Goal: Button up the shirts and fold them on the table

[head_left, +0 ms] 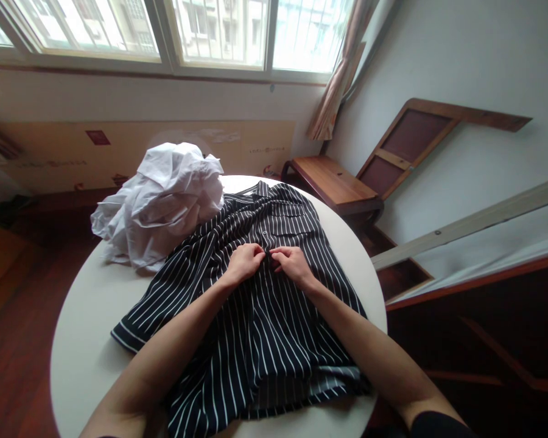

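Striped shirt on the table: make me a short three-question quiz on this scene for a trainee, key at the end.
1. True or false: the crumpled white cloth lies left of the collar of the striped button-up shirt.
2. At which part of the shirt are the left hand and right hand: A, bottom hem; B, front button placket; C, sleeve cuff?
3. Fill in: the shirt lies on a white table whose top is ____ in shape.
Key: 1 true; 2 B; 3 round.
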`<state>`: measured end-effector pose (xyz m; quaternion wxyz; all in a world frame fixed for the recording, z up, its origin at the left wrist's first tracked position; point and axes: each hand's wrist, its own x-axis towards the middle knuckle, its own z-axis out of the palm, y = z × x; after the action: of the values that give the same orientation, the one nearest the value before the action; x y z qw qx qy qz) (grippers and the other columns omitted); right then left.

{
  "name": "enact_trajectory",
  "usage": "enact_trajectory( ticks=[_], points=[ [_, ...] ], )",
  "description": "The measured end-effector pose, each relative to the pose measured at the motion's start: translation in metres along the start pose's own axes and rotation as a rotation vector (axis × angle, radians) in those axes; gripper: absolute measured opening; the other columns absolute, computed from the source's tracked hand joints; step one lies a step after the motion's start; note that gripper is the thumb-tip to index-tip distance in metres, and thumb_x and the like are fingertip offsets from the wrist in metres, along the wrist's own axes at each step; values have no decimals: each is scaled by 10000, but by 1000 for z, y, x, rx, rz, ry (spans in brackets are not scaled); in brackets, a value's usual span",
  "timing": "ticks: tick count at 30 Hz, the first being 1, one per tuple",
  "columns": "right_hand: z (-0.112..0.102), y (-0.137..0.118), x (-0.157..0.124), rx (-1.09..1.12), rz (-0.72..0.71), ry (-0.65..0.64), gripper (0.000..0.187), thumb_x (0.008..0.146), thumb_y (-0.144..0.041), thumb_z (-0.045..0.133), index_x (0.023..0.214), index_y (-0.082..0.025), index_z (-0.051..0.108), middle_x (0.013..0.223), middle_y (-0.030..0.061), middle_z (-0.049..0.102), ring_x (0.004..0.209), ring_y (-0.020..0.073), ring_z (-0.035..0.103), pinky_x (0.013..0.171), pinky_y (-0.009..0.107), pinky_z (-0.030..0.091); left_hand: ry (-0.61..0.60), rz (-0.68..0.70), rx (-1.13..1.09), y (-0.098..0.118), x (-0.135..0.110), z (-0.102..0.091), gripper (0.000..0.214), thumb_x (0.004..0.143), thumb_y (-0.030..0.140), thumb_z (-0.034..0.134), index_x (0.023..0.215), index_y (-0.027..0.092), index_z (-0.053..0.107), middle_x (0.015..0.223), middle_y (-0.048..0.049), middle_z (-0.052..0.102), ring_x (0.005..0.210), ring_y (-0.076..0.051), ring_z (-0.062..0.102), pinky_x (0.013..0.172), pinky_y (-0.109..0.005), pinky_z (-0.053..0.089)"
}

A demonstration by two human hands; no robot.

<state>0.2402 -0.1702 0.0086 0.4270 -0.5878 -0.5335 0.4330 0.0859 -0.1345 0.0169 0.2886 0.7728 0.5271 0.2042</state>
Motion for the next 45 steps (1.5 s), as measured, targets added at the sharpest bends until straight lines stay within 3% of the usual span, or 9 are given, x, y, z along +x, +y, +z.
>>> enact_trajectory(
  ticks=[4,8,14,20,26,39,45],
  points=[
    [0,3,2,85,-7,-12,191,698,-185,536,806,-135,685,677,17,669,572,136,630,497,245,551,-29,-33,-78,-1,1,-1,203,800,281,541,791,172,713,794,-40,707,730,-150,616,646,-229,414],
    [0,1,0,-80,-111,30,157,703,-207,570,792,-154,687,714,21,689,597,144,644,541,250,548,-41,-32,-150,-2,1,0,218,786,293,547,792,163,721,772,-33,704,699,-139,605,614,-217,409],
    [3,-9,-7,-387,-255,152,94,723,-206,610,763,-189,693,738,11,709,680,151,655,727,276,512,-35,-12,-219,-5,1,2,237,757,276,519,755,152,721,689,-18,673,640,-128,571,554,-208,379],
    [8,-9,-10,-505,-281,207,66,739,-196,617,764,-190,678,733,11,697,676,152,638,714,271,479,-44,-14,-221,-2,2,2,305,760,286,459,644,131,696,530,11,568,518,-101,480,497,-213,322],
    [11,-9,-14,-578,-341,236,91,778,-219,596,767,-182,678,767,36,696,702,164,631,707,272,457,12,-48,-223,1,1,3,354,788,384,490,782,136,742,636,-15,662,606,-126,566,547,-216,366],
    [8,-6,-10,-348,-263,252,108,758,-244,605,780,-190,696,745,21,716,680,166,663,717,285,514,126,-13,-246,-1,2,11,240,812,301,528,794,147,710,727,-32,690,669,-134,596,632,-229,428],
    [7,0,-3,-56,-93,168,146,740,-296,601,759,-167,667,671,31,688,574,167,658,546,270,558,110,1,-211,2,0,12,158,797,209,526,792,156,674,762,-21,679,709,-133,594,668,-229,432]
  ],
)
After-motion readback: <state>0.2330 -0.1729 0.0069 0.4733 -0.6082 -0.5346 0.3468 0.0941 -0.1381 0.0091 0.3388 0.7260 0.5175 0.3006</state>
